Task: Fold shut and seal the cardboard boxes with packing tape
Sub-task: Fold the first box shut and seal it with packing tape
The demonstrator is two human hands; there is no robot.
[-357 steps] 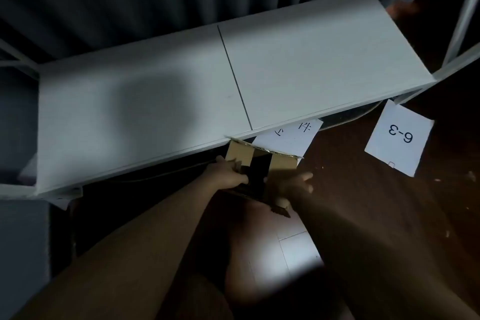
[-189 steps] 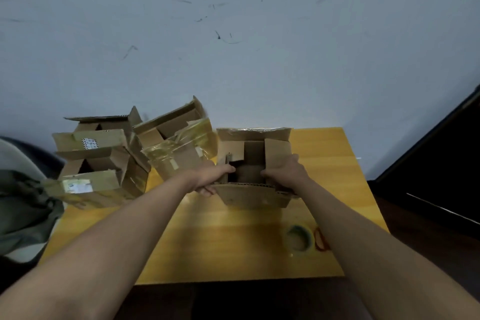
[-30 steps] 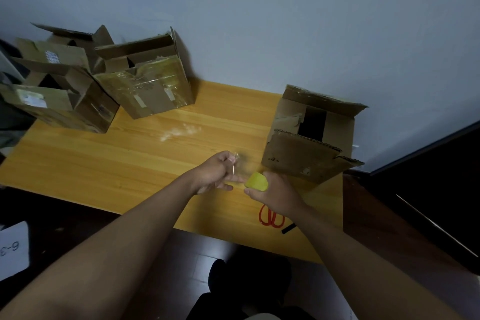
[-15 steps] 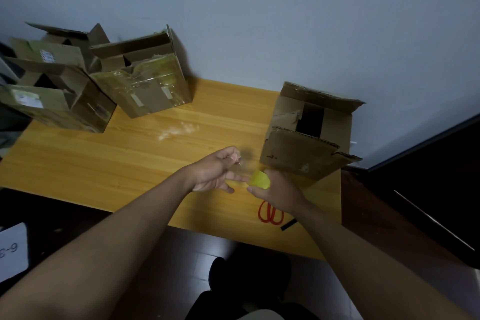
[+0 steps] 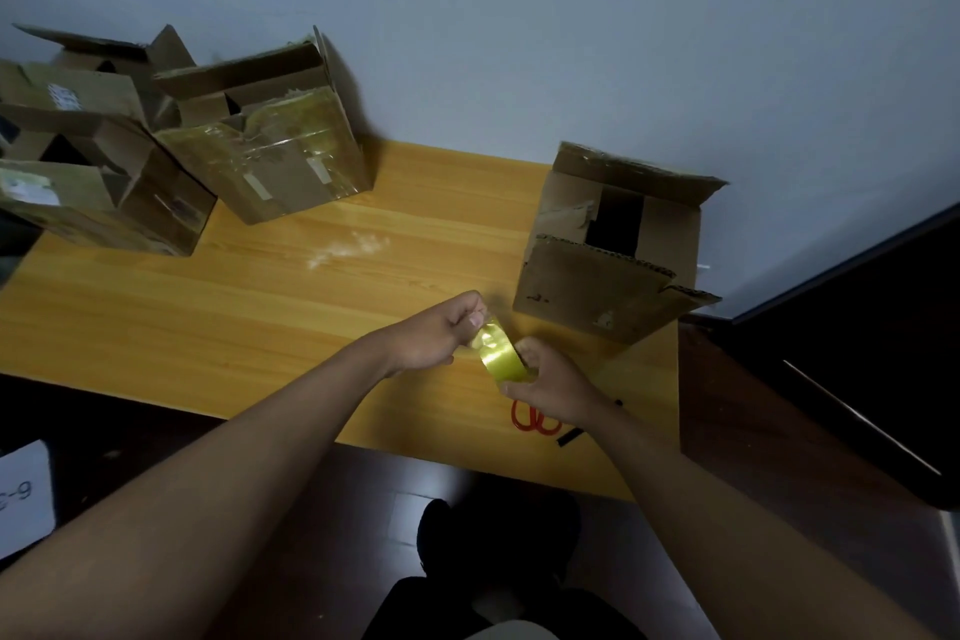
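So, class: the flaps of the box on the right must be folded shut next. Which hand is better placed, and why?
Right, probably. The right hand, gripping the tape roll, is nearer the open box; the left hand pinches the tape end, farther away. Both are occupied, though.

Red scissors (image 5: 535, 420) near tabletop (image 5: 218, 327) front edge, right end. White paper (image 5: 21, 494) w/ digits on floor, left.

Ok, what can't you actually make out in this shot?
All in the head view:
- Tape roll: mostly covered by the right hand.
- Scissors: blades hidden under that hand.
- Open box: inside too dark.
- Paper sign: cut off by left edge.
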